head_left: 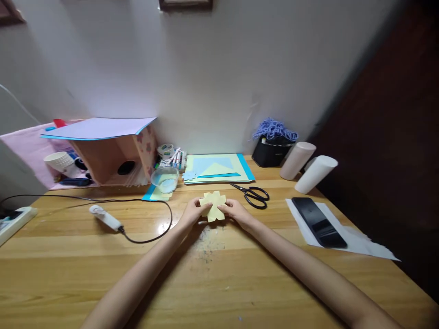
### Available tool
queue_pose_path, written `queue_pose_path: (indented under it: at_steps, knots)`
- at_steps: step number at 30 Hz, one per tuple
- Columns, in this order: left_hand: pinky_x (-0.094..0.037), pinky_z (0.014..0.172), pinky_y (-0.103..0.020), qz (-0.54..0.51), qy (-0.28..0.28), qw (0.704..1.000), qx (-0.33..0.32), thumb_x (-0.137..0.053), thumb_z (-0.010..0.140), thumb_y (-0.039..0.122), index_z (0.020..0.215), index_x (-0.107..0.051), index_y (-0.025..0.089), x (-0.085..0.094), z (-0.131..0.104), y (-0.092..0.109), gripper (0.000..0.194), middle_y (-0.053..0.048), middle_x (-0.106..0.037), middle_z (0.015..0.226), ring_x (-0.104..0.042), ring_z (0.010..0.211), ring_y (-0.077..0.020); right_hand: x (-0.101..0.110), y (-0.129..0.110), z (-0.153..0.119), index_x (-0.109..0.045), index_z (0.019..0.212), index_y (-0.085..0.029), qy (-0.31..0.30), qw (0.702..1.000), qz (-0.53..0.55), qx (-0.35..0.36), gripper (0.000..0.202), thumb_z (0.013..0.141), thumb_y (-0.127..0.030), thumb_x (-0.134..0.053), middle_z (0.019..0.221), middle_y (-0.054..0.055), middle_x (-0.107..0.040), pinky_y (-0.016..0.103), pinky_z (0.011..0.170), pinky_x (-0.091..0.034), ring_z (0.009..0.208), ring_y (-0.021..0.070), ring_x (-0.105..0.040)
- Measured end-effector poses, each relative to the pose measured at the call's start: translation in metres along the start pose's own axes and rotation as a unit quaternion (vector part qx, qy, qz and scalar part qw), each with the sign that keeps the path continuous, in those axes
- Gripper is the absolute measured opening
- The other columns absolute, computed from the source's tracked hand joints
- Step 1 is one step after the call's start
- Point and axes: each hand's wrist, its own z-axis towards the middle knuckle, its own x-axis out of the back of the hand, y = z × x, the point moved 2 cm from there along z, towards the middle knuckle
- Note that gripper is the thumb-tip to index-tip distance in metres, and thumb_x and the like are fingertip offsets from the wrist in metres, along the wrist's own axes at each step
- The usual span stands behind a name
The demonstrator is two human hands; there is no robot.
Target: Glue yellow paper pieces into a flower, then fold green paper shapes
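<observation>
A pale yellow paper cutout (213,211), shaped like a flower with notched petals, is held just above the wooden table (219,283). My left hand (194,211) pinches its left side, the thumb on top and the fingers behind. On the right side my right hand (236,211) grips it the same way. Black-handled scissors (255,196) lie open on the table, beyond and to the right of my right hand. Small dark scraps (207,244) are scattered on the wood below the cutout.
Behind stand coloured paper sheets (236,164), a clear plastic bowl (165,179), a pink box (103,155) and a black yarn holder (270,153). A corded white tool (106,218) lies left; a phone (318,222) and white rolls (316,174) are at right.
</observation>
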Motion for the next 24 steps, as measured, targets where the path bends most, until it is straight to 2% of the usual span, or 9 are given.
queue_pose_path:
  at_steps: [4,9,15,21,24]
  knots:
    - [-0.046,0.058,-0.026,0.015,-0.022,0.999,-0.016,-0.072,0.057,0.034,0.08,-0.064,0.01,-0.014,0.005,-0.003,0.034,-0.009,-0.067,0.078,-0.06,0.066,-0.0176,0.014,0.008,0.002,-0.061,0.084,-0.011,0.061,0.998,-0.013,0.027,0.037,0.065,-0.042,-0.065,0.073,0.004,-0.063,0.024,0.057,-0.043,0.062,0.0135,-0.056]
    - [-0.044,0.055,-0.023,0.02,-0.03,0.999,-0.016,-0.071,0.058,0.036,0.075,-0.063,0.009,-0.011,0.006,-0.008,0.034,-0.007,-0.066,0.072,-0.058,0.062,-0.0154,0.014,0.008,0.006,-0.061,0.089,-0.01,0.063,0.995,-0.055,0.062,0.04,0.066,-0.043,-0.063,0.082,0.007,-0.065,0.026,0.06,-0.045,0.071,0.0173,-0.058]
    - [-0.041,0.05,-0.021,0.04,-0.038,0.998,-0.008,-0.07,0.057,0.036,0.066,-0.062,0.01,-0.009,0.01,-0.012,0.028,-0.004,-0.064,0.063,-0.055,0.055,-0.0122,0.013,0.01,0.003,-0.061,0.088,-0.011,0.068,0.992,-0.091,0.059,0.037,0.067,-0.041,-0.062,0.083,0.007,-0.066,0.027,0.06,-0.045,0.072,0.0185,-0.06]
    - [-0.041,0.049,-0.02,0.069,-0.045,0.997,-0.011,-0.066,0.062,0.035,0.072,-0.063,0.009,-0.009,0.01,-0.013,0.029,-0.005,-0.064,0.066,-0.055,0.057,-0.0125,0.012,0.012,0.001,-0.061,0.088,-0.011,0.075,0.991,-0.091,0.067,0.035,0.068,-0.04,-0.062,0.085,0.007,-0.066,0.028,0.064,-0.047,0.074,0.0184,-0.06]
    - [-0.045,0.056,-0.022,0.061,-0.042,0.996,-0.045,-0.066,0.064,0.034,0.082,-0.063,0.01,-0.01,0.01,-0.013,0.031,-0.007,-0.066,0.079,-0.059,0.067,-0.0143,0.013,0.013,0.001,-0.061,0.09,-0.012,0.1,0.991,-0.07,0.062,0.038,0.067,-0.042,-0.063,0.085,0.008,-0.066,0.03,0.065,-0.048,0.078,0.0208,-0.061]
